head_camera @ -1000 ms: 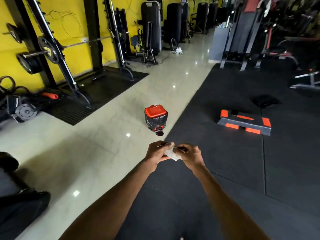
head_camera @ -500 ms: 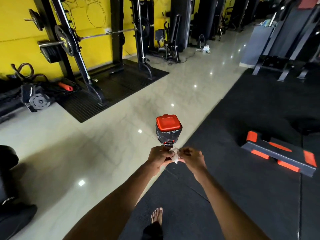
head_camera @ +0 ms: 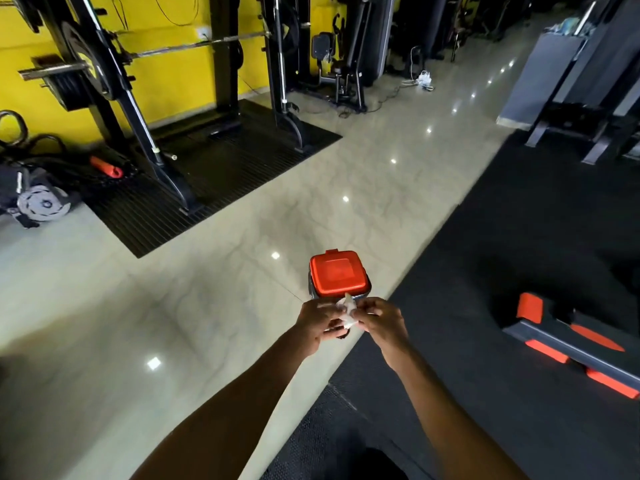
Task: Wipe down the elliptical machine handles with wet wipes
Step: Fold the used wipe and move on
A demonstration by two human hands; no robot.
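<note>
A crumpled white wet wipe (head_camera: 348, 311) sits between my two hands, held out in front of me. My left hand (head_camera: 317, 323) pinches its left side and my right hand (head_camera: 382, 320) pinches its right side. Just beyond my fingers stands a small bin with a closed red lid (head_camera: 337, 276) and a black liner, at the edge of the tiled floor. No elliptical machine handles are in view.
A black and orange aerobic step (head_camera: 575, 344) lies on the dark rubber mat at the right. A squat rack (head_camera: 145, 109) with a barbell stands on a ribbed mat at the left by the yellow wall. Weight machines line the back.
I have moved closer to the red-lidded bin, which now lies right beyond my hands. The step platform has slid toward the right edge. Both hands keep hold of the wipe.
</note>
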